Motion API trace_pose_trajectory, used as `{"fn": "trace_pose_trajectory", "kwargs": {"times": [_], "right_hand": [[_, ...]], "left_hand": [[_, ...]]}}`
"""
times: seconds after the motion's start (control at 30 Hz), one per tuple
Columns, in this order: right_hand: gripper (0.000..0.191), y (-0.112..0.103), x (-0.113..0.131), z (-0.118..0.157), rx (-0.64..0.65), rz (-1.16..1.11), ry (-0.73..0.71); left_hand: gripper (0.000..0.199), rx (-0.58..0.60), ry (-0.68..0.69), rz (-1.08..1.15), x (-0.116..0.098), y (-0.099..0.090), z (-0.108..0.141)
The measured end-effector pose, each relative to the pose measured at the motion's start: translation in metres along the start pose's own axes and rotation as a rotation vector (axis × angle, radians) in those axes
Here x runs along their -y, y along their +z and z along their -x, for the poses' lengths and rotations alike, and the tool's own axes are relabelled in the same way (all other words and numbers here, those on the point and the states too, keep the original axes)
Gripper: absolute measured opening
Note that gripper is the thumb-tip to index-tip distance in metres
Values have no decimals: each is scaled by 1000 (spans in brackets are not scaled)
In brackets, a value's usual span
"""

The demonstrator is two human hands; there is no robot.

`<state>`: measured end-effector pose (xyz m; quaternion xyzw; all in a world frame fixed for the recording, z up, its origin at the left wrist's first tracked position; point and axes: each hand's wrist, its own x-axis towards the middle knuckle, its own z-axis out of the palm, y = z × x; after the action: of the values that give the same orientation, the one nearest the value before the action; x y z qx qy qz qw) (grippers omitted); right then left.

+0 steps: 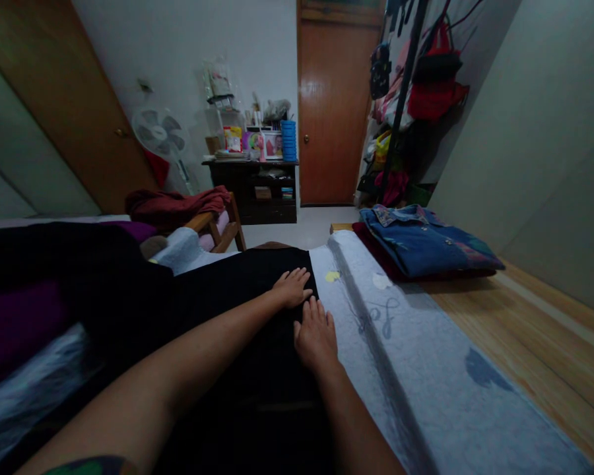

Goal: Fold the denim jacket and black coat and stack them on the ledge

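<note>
A black garment [237, 284] lies spread out over a light patterned cloth [426, 369]. My left hand [292, 288] rests flat on the garment near its far right corner, fingers spread. Just nearer to me, my right hand [317, 335] lies flat along the garment's right edge, its fingertips close to the left hand. Neither hand grips anything. The garment is so dark that its folds and exact kind cannot be made out.
A folded denim garment [420, 239] sits on a dark red cloth at right, beside bare wooden boards [534, 316]. Purple fabric [20, 323] lies at left. Beyond are a wooden chair [230, 227] with reddish cloth, a fan [159, 132], a dark cabinet [232, 191] and a door [336, 112].
</note>
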<state>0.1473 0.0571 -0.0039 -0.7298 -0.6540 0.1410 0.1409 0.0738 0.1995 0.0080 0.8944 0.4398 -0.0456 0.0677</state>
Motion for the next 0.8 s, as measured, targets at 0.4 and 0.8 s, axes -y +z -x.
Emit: {"fn": "trace_pose_trajectory", "kwargs": {"times": [0.4,0.8], "right_hand": [[61,-3,-3,-1,31,32,-4],[64,-1,-1,2,29,77,-24]], "left_hand": [[53,220,87,136,4,-56,61],[71,-263,-72,341,13,-17,259]]}}
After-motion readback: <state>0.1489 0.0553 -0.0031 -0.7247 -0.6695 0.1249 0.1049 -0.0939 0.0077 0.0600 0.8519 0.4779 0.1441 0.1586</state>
